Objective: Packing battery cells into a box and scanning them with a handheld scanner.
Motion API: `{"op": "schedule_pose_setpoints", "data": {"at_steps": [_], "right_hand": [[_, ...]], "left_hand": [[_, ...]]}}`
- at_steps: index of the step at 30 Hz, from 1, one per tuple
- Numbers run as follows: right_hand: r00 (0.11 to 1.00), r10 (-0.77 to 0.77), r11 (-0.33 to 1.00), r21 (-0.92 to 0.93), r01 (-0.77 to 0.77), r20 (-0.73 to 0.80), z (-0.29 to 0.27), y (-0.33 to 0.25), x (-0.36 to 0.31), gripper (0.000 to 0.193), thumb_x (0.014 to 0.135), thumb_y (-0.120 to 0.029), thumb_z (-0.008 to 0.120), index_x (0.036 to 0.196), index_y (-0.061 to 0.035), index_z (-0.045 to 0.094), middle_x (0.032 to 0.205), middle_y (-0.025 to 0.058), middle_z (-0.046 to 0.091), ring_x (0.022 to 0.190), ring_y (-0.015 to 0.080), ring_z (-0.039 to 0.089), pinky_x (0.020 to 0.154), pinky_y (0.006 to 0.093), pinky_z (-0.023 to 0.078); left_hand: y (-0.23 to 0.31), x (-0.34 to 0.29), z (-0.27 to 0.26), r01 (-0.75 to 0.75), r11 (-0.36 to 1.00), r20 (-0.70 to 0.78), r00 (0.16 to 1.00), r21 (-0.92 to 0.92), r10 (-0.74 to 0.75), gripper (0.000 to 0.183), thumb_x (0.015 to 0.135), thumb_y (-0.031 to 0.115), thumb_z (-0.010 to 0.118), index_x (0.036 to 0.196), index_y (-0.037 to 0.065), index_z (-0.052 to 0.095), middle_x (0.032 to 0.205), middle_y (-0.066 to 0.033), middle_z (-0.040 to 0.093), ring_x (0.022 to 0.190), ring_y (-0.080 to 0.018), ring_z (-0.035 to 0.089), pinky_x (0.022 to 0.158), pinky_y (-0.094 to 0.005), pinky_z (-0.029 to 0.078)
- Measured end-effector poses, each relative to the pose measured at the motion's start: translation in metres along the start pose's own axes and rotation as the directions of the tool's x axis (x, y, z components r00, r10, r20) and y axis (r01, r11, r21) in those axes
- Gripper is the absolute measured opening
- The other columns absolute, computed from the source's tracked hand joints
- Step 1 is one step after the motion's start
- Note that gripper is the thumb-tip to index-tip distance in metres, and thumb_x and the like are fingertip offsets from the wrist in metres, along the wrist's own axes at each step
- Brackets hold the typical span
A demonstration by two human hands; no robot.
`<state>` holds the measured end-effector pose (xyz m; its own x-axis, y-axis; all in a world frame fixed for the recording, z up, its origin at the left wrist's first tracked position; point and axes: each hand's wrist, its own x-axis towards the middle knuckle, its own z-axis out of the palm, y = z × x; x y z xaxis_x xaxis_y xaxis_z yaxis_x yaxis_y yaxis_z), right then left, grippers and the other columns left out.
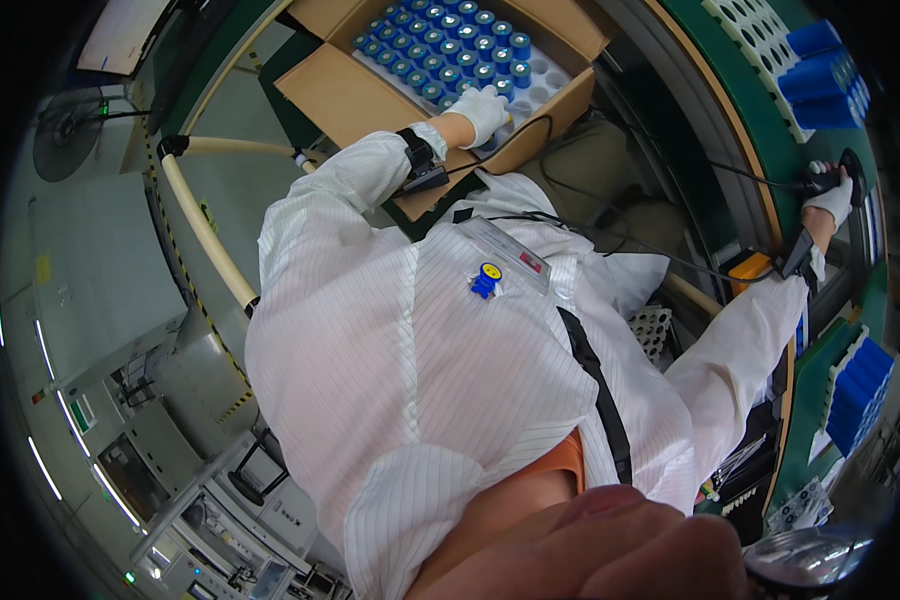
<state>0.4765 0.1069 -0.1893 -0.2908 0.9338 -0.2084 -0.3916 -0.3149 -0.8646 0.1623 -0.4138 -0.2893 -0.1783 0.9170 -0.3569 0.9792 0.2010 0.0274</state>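
My left hand, in a white glove, reaches into an open cardboard box. Its fingers are curled down at the near edge of several rows of blue cylindrical cells; the fingertips are hidden, so I cannot make out what they hold. Beside this hand, a white holed tray shows vacant round slots. Far to the right, my right hand, also gloved, is closed around a black corded handheld device that looks like a scanner, over the green bench.
More blue cells stand on a white holed tray on the green bench, and another blue group lies nearer. Cables run from both wrists across my lap. A cream tube rail stands at left, with a fan beyond.
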Motion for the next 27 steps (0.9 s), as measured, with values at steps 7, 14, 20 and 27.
{"op": "schedule_pose_setpoints", "data": {"at_steps": [7,14,20,27], "right_hand": [[0.985,-0.087,0.996,-0.01,0.087,-0.149,0.033,0.0,-0.039,0.008,0.087,-0.011,0.057,0.089,-0.0041,0.054,0.082,0.0087,0.058,0.075,0.0257,0.058,0.063,0.0405,0.052],[0.989,-0.034,0.997,0.068,0.044,-0.141,0.039,-0.005,-0.051,0.012,0.088,-0.014,0.057,0.093,-0.004,0.054,0.083,0.01,0.057,0.072,0.026,0.056,0.06,0.041,0.05],[0.988,-0.027,0.997,0.062,0.036,-0.152,0.035,-0.005,-0.049,0.011,0.089,-0.014,0.056,0.094,-0.0037,0.055,0.084,0.011,0.058,0.074,0.0258,0.057,0.061,0.0413,0.052],[0.979,-0.064,0.998,0.001,0.065,-0.193,0.048,-0.008,-0.064,0.015,0.088,-0.014,0.057,0.098,-0.0029,0.056,0.084,0.0113,0.058,0.073,0.0264,0.057,0.061,0.0409,0.052]], "left_hand": [[0.009,0.012,0.041,0.065,0.997,0.232,0.97,0.038,-0.072,0.024,0.082,0.022,0.054,0.096,0.01,0.07,0.097,-0.0179,0.067,0.09,-0.0345,0.065,0.072,-0.0397,0.053],[0.013,0.023,0.037,0.075,0.994,0.206,0.974,0.083,-0.09,0.022,0.084,0.013,0.052,0.095,0.01,0.07,0.099,-0.0136,0.068,0.091,-0.0305,0.066,0.071,-0.0418,0.053],[0.012,0.004,-0.034,0.049,0.987,0.227,0.97,0.151,-0.083,0.016,0.072,0.008,0.064,0.086,0.003,0.07,0.092,-0.0174,0.068,0.089,-0.0323,0.066,0.072,-0.0399,0.053],[-0.01,0.034,-0.064,0.134,0.982,0.133,0.984,-0.131,-0.116,0.029,0.073,0.011,0.059,0.099,-0.003,0.065,0.098,-0.0268,0.063,0.094,-0.0392,0.062,0.074,-0.0412,0.052]]}}
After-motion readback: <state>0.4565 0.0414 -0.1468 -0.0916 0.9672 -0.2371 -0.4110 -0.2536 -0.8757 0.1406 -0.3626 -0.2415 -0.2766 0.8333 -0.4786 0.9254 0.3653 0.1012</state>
